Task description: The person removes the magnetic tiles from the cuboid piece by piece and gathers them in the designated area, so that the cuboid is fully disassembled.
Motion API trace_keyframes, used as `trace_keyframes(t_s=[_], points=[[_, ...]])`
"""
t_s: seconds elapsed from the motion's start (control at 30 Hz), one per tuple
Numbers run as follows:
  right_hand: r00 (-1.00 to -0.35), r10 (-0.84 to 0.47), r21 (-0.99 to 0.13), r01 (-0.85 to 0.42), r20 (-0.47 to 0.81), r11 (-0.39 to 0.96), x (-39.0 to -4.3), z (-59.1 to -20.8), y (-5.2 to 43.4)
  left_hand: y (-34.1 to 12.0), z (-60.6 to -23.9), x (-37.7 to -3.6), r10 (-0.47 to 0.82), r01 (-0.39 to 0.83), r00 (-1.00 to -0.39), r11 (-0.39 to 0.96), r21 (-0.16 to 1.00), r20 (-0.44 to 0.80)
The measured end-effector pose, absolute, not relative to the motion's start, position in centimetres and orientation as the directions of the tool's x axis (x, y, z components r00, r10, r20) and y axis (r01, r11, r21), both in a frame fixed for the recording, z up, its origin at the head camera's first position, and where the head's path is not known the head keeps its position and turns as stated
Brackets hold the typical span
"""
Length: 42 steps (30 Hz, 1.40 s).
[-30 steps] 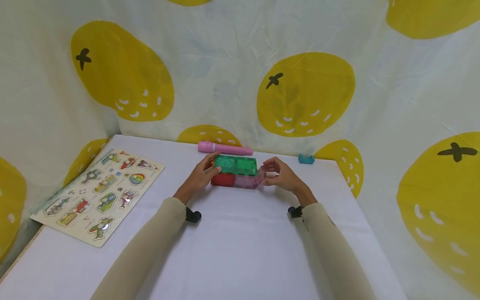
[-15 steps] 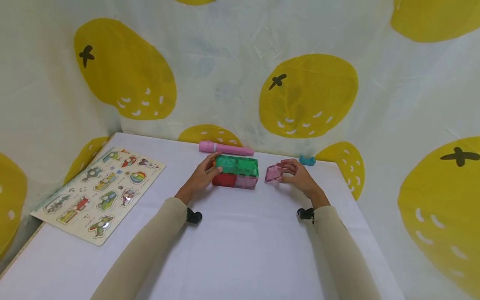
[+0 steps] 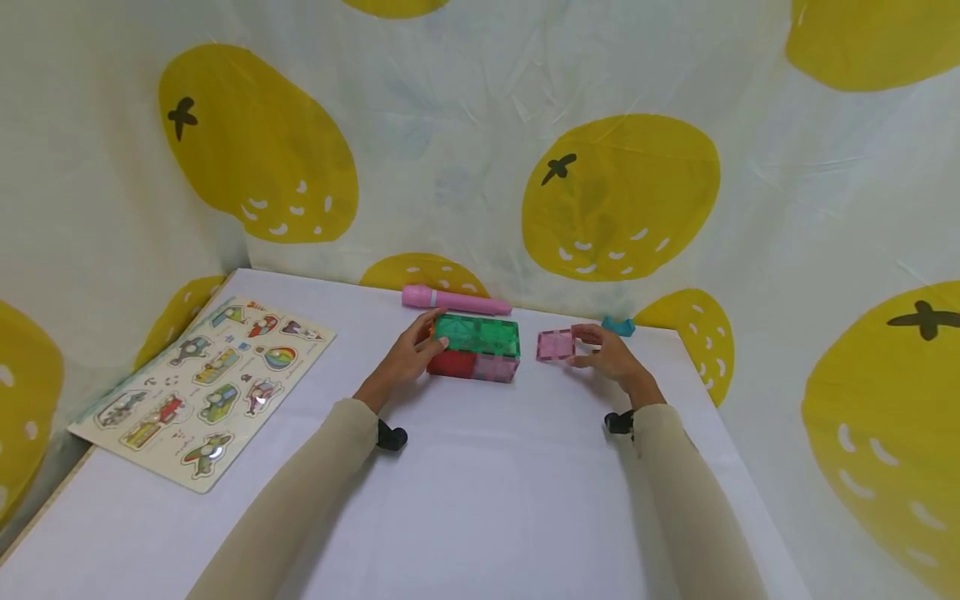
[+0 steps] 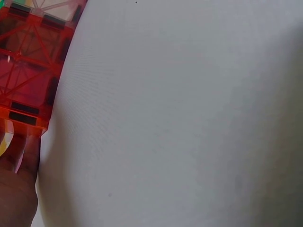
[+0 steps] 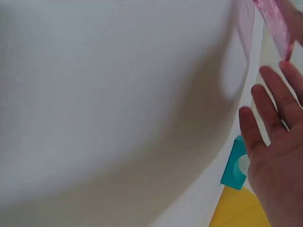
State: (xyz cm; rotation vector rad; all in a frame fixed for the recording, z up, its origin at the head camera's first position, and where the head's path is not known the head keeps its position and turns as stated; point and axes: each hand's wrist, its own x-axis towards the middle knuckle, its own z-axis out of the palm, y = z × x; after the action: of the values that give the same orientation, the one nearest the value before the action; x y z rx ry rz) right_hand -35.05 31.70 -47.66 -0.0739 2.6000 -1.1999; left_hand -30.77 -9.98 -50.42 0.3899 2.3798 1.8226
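At the far left of the white table (image 3: 480, 500) lay a picture puzzle board (image 3: 206, 387), flat and well apart from the hands. Right of it, the left hand (image 3: 405, 360) rested against the left end of a block of magnetic tiles (image 3: 475, 348), its fingers curled round that end, the thumb on the green top; the left wrist view showed the block's red side tile (image 4: 28, 66) standing upright on the table with the thumb behind its lower corner. The block stood near the table's back edge, green on top, red and pink on the near face. Just behind it a pink marker (image 3: 453, 300) lay along the foot of the lemon-print curtain (image 3: 622, 196). Right of the block, separate from it, a single pink tile (image 3: 556, 344) was pinched at its right edge by the right hand (image 3: 611, 358), thumb and fingertips clamped on it; whether it touched the table could not be told. Just beyond that hand, a small teal piece (image 5: 235, 164) sat at the table's back edge.
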Motion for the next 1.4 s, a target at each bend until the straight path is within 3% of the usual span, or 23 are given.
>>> trace_keyframes(t_s=[0.2, 0.47, 0.73, 0.93, 1.4], points=[[-0.963, -0.093, -0.695, 0.115, -0.254, 0.71, -35.0, -47.8, 31.8, -10.0, -50.6, -30.7, 0.274, 0.13, -0.96, 0.247, 0.96, 0.06], [-0.99, -0.065, -0.731, 0.05, -0.129, 0.681, -33.6, -48.3, 29.7, -10.2, -50.2, -30.6, 0.255, 0.119, -0.965, 0.243, 0.963, 0.056], [-0.992, -0.098, -0.882, 0.021, -0.075, 0.47, -31.5, -46.8, 23.6, -9.9, -49.5, -30.7, 0.248, 0.074, -0.969, 0.219, 0.973, 0.017], [-0.986, -0.122, -0.917, 0.056, -0.112, 0.395, -30.5, -46.2, 20.5, -9.4, -50.2, -31.0, 0.237, 0.006, -0.971, 0.174, 0.985, -0.036], [-0.99, -0.044, -0.966, 0.118, -0.131, 0.231, -29.6, -45.8, 18.6, -8.5, -50.7, -30.8, 0.237, 0.122, -0.968, 0.162, 0.979, 0.081]])
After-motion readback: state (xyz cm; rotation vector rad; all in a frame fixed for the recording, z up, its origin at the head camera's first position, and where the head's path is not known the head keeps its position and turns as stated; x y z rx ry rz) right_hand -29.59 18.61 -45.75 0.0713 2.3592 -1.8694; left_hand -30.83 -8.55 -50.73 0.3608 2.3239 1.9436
